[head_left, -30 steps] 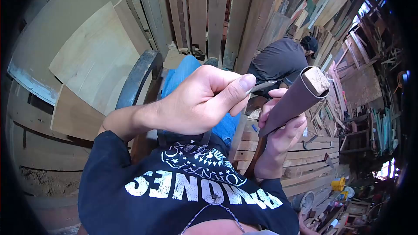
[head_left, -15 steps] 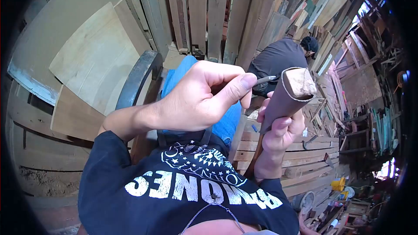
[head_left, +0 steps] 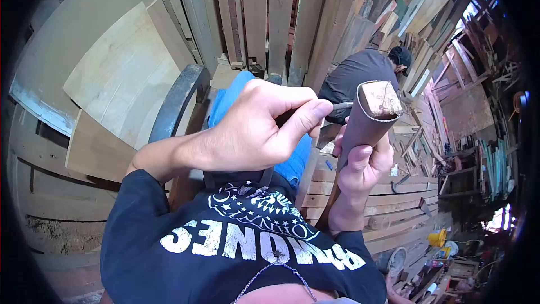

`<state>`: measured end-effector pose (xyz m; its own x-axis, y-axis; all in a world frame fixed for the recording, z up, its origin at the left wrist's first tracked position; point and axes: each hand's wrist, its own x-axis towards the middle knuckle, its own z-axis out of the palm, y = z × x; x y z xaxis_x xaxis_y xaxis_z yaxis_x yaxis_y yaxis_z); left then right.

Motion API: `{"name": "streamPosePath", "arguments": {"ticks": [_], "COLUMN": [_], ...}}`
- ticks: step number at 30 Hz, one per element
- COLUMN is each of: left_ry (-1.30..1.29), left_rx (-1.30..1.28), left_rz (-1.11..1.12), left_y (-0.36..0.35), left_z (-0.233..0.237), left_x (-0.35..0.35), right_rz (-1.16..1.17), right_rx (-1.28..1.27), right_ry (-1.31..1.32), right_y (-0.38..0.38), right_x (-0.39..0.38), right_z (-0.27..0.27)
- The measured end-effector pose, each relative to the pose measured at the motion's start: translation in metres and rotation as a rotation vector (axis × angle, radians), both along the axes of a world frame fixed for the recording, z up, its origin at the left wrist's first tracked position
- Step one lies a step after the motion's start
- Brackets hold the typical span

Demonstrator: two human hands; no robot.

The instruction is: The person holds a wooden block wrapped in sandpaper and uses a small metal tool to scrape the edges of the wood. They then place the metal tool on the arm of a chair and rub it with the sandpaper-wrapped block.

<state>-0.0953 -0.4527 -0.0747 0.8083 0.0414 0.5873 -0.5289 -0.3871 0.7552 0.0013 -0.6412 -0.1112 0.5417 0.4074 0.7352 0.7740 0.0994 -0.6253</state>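
My left hand point(head_left: 270, 124) is closed, pinching a thin dark stick-like piece point(head_left: 342, 105) between thumb and finger. The piece's tip lies right by the upper rim of a brown tube-like wrap point(head_left: 368, 129); whether they touch is unclear. Inside the wrap sits a pale wooden block point(head_left: 379, 99), its rough end facing up, with a gap at the lower edge. My right hand point(head_left: 363, 169) is wrapped round the tube from below and behind, thumb across its front. Both hands are in front of my chest, above my jeans point(head_left: 301, 160).
Another person point(head_left: 363, 76) in dark clothes bends down beyond the tube. A dark curved bar point(head_left: 179, 101) and wood panels point(head_left: 124, 67) stand at the left. Planks point(head_left: 256, 17) line the top. Stacked lumber and a yellow object point(head_left: 437, 238) are at the right.
The tube and block have shifted slightly left and up with my right hand. My left hand has moved very little, and the thin piece is still in its pinch.
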Motion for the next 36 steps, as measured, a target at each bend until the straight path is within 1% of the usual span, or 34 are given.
{"name": "streamPosePath", "arguments": {"ticks": [4,8,10,17,20,24,25,28,29,31,32,34,36], "left_ry": [-0.029,-0.056,-0.109,-0.112,-0.149,-0.087,-0.088,-0.198,-0.2,-0.106,-0.16,-0.167,-0.183], "left_rx": [0.059,0.044,0.105,0.079,0.122,0.095,0.097,0.148,0.145,0.111,0.111,0.131,0.157], "left_rz": [0.044,0.054,0.082,0.088,0.095,0.129,0.127,0.099,0.102,0.073,0.086,0.094,0.085], "left_y": [-0.001,-0.001,-0.002,-0.003,-0.004,-0.001,-0.002,-0.008,-0.008,-0.006,-0.005,-0.01,-0.012], "left_z": [0.0,0.0,-0.004,-0.004,-0.007,0.004,0.001,-0.013,-0.011,-0.006,-0.008,-0.012,-0.017], "left_x": [0.0,0.003,0.004,0.005,0.008,0.001,0.002,0.012,0.011,0.008,0.01,0.01,0.013], "right_rz": [0.001,0.006,0.01,-0.015,0.009,-0.014,-0.017,-0.015,-0.009,-0.013,-0.018,-0.026,0.007], "right_rx": [0.016,-0.006,0.01,0.003,0.001,-0.004,0.004,0.022,0.021,0.015,0.002,-0.006,0.045], "right_ry": [0.027,0.01,0.029,0.025,0.03,0.043,0.042,0.048,0.045,0.05,0.04,0.028,0.053], "right_y": [0.002,0.001,0.002,0.003,0.0,0.004,0.005,0.002,0.001,0.001,0.001,0.001,0.0], "right_x": [-0.001,0.001,0.0,-0.002,0.0,-0.002,-0.002,-0.002,-0.002,-0.002,-0.002,-0.002,-0.003], "right_z": [0.001,0.002,0.001,0.003,0.003,0.004,0.003,0.001,0.002,0.003,0.003,0.003,0.0]}}
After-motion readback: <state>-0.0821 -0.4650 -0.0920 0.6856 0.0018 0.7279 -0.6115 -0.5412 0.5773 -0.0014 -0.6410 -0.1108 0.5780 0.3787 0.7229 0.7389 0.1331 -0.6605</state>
